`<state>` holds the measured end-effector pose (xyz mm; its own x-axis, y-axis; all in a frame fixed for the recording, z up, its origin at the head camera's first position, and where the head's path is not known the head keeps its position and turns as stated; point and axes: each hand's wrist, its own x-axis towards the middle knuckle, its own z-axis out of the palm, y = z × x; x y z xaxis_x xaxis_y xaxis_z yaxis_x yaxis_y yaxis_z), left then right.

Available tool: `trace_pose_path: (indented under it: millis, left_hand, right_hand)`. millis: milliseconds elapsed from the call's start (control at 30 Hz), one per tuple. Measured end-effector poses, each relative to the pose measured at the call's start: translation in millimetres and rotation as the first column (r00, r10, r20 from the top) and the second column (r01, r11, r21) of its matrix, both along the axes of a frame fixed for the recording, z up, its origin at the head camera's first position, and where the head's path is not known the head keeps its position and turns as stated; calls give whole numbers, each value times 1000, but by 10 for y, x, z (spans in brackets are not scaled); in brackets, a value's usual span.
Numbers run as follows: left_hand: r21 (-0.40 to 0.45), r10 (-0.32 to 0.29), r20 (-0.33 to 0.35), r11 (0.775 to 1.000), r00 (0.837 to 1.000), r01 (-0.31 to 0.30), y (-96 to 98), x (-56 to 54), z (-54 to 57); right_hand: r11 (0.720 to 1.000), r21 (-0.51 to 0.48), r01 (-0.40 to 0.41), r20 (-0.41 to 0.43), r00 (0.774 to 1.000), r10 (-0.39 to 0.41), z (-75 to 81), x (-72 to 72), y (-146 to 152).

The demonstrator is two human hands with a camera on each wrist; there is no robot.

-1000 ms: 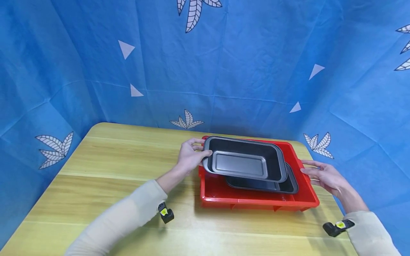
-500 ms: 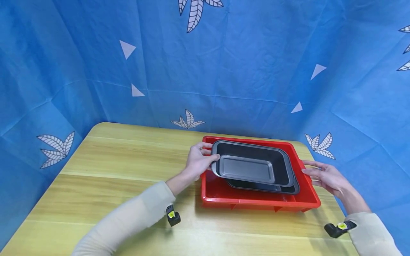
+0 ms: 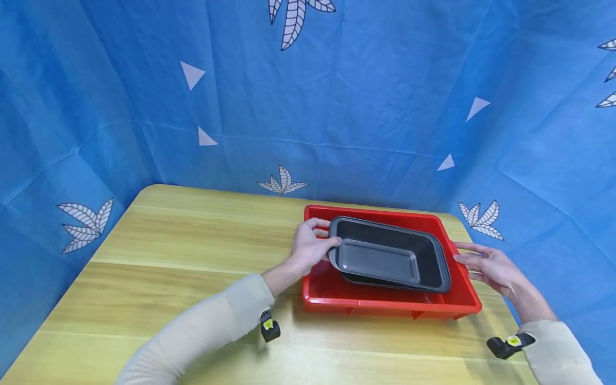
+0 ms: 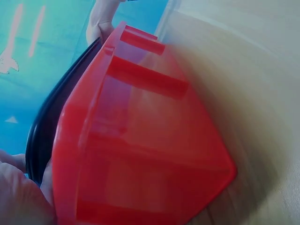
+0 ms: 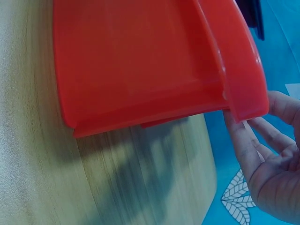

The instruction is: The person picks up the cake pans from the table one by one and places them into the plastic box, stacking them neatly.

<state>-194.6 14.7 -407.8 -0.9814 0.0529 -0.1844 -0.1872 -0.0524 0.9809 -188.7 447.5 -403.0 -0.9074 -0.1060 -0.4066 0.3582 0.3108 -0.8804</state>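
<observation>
A dark metal loaf pan [image 3: 380,259] is tilted over the red plastic tray [image 3: 332,300], its right end lower than its left. My left hand [image 3: 310,245] pinches the pan's left end, thumb over the rim and fingers beneath. Under it, a second dark pan [image 3: 358,279] lies in the tray, mostly hidden. My right hand [image 3: 491,266] holds the tray's right rim between thumb and fingers; the right wrist view shows fingers [image 5: 243,145] below that rim. In the left wrist view the pan's dark edge [image 4: 44,126] stands above the tray wall.
The tray rests on a light wooden table [image 3: 192,251], near its right back corner. A blue cloth [image 3: 375,96] printed with leaves and triangles hangs behind and around the table. Each sleeve carries a small black wrist camera [image 3: 270,327].
My left hand has moved the upper loaf pan right and down, so it covers more of the lower pan. The right hand stays at the tray's rim.
</observation>
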Motion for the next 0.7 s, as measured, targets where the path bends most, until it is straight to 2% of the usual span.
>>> trace_pose_path:
  millis: [233,700]
  left_hand:
    - [29,5,6,1000,1000,-6,85,3,-20]
    - [22,-1,18,1000,1000,1,142,3,-22]
  right_hand:
    - [1000,30,-2,2,1000,2,0,1,-5]
    - [1000,24,-9,-5,1000,9,20,15,-18]
